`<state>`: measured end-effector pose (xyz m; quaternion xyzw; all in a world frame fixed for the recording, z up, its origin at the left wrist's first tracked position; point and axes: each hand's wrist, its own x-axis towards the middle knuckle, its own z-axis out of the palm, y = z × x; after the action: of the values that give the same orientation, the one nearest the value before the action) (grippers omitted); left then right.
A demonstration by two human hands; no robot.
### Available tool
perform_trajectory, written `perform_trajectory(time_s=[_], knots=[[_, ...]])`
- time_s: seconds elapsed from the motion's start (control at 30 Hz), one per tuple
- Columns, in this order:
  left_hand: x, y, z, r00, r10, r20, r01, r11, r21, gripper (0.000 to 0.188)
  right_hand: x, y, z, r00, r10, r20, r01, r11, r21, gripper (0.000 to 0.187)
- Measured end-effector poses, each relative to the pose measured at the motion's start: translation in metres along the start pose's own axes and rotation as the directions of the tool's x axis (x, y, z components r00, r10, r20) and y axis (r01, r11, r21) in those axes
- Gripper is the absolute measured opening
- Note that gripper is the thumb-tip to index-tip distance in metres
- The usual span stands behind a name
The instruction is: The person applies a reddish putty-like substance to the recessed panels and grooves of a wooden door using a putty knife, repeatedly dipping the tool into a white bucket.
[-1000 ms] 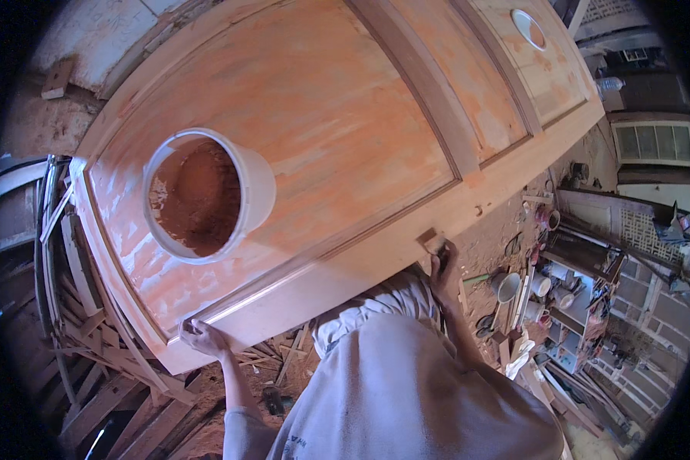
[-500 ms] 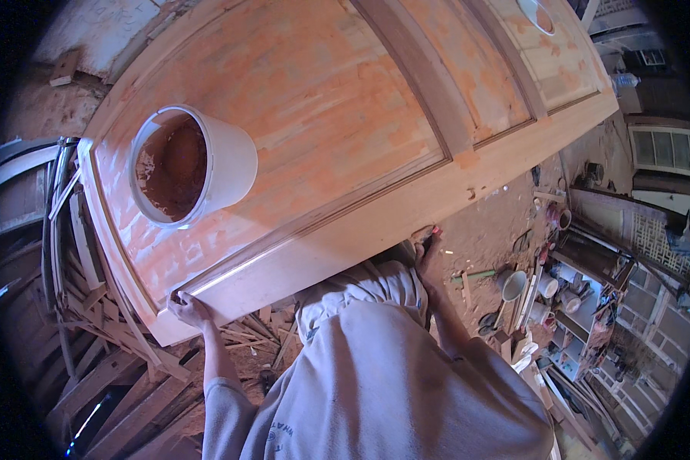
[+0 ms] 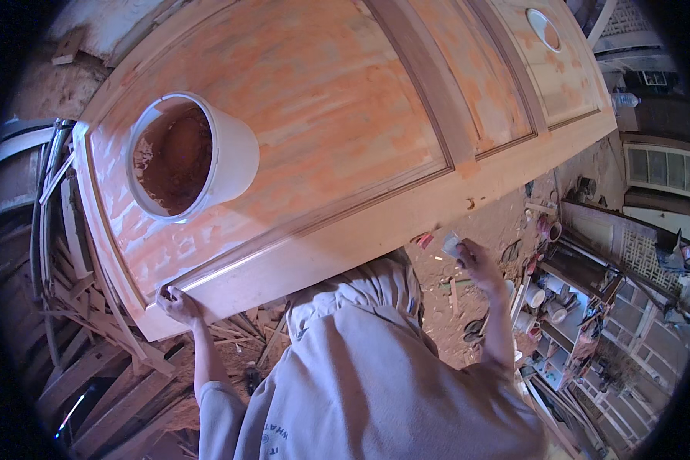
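Observation:
A large panelled wooden door [image 3: 322,130] lies flat in front of me, its panels smeared with orange-brown and whitish filler. At its near left corner my left hand [image 3: 178,305] is closed over the edge, fingers curled on the wood. My right hand [image 3: 478,264] is off the door's near edge, closed on a small flat pale-grey piece [image 3: 451,244]; its exact kind cannot be made out. Beside that piece, at the door's edge, shows a small red object [image 3: 423,240]. A white bucket [image 3: 236,161], holding reddish-brown material, stands on the door's left panel.
Another white round container [image 3: 544,31] sits on the door's far right. Scrap wood strips [image 3: 92,307] are heaped below left. Right of me, the dirt floor [image 3: 437,287] bears debris, with buckets [image 3: 534,295] and a cluttered shelf [image 3: 561,345] beyond. A plastic bottle [image 3: 625,100] stands far right.
My right hand has moved right, away from the door's edge beside my body, and the grey piece now shows in it. My left hand stays at the corner. The view has shifted slightly.

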<state>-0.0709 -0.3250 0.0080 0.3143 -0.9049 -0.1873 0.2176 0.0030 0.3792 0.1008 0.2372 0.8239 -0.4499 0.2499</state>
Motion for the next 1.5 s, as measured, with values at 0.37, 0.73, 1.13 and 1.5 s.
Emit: perform_trajectory(time_s=[0.37,0.73,1.13,1.5], knots=[[-0.001,0.009,-0.003,1.0,-0.011,0.021,0.011,1.0,-0.001,0.027,0.053,-0.066,-0.019,0.956,-0.165,0.244,0.294,0.578,-0.761,0.029],[-0.002,0.006,0.001,0.999,-0.032,0.006,0.033,0.995,-0.089,0.025,0.054,-0.186,0.042,0.911,-0.178,0.372,0.33,0.855,-0.4,0.023],[0.008,0.018,-0.014,0.995,-0.096,-0.009,0.096,0.995,0.032,0.03,0.063,-0.435,0.132,0.601,-0.731,0.324,0.659,0.223,-0.718,0.056],[0.007,0.019,-0.017,0.98,-0.196,0.018,0.196,0.981,0.0,0.032,0.083,-0.527,0.102,0.548,-0.549,0.631,0.821,0.212,-0.53,0.048]])
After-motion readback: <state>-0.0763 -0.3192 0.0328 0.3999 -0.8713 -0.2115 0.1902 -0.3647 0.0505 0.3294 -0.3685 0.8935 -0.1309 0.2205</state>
